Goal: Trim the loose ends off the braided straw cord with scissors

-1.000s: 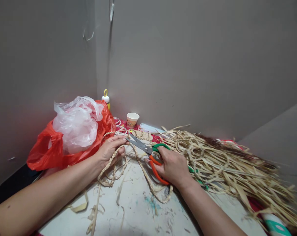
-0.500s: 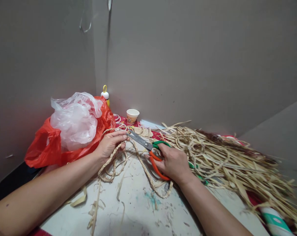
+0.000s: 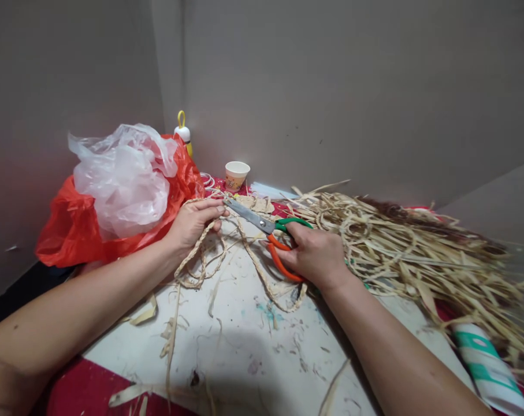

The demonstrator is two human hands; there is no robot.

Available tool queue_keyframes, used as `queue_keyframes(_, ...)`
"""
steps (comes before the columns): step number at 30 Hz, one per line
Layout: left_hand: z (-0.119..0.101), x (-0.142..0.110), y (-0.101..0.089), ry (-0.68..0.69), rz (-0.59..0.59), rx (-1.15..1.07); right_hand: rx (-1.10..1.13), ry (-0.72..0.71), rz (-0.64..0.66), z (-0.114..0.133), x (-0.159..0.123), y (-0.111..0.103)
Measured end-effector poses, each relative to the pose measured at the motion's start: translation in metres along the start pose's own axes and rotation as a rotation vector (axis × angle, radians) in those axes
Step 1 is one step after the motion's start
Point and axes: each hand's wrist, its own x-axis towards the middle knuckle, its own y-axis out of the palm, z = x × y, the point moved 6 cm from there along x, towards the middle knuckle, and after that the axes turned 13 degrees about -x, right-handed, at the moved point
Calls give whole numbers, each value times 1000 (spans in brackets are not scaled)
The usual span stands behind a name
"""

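Note:
My left hand [image 3: 196,224] pinches a braided straw cord [image 3: 258,271] between thumb and fingers. Loops of the cord hang below that hand and trail over the white board [image 3: 244,346]. My right hand [image 3: 318,254] grips a pair of scissors [image 3: 251,215] with one green and one orange handle loop. The scissors point left, their blades nearly together, with the tips at my left fingertips beside the cord. Whether the blades have the cord between them I cannot make out.
Dried straw strips [image 3: 400,254] lie heaped on the right, near a green-and-white roll [image 3: 487,358]. Red and white plastic bags [image 3: 123,179] are bunched at left. A paper cup [image 3: 236,176] and a yellow-topped bottle [image 3: 183,134] stand by the wall. Straw scraps litter the board.
The view has tilted downward, so everything sits higher in the picture and more of the near board shows. The scissor blades look slightly more closed; both hands keep their holds.

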Motion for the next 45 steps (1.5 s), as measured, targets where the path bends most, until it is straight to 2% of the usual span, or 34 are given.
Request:
queue_keyframes(4,0,0,1,-11,9,-19,16,10,40,-1,0,2)
queue_keyframes(19,0,3,-3,-17,3,-45,87,-4,-7,0,-1,0)
queue_keyframes(37,-2,1,-3,-9,-7,-22,147,-11,42,3,-1,-1)
queue_keyframes(39,-2,1,-2,-5,24,-24,192,45,68,0,-1,2)
queue_keyframes(41,-1,2,-2,-15,51,-16,306,159,99,-5,-1,6)
queue_keyframes(45,5,-4,4,-82,109,37,792,471,203,-11,0,11)
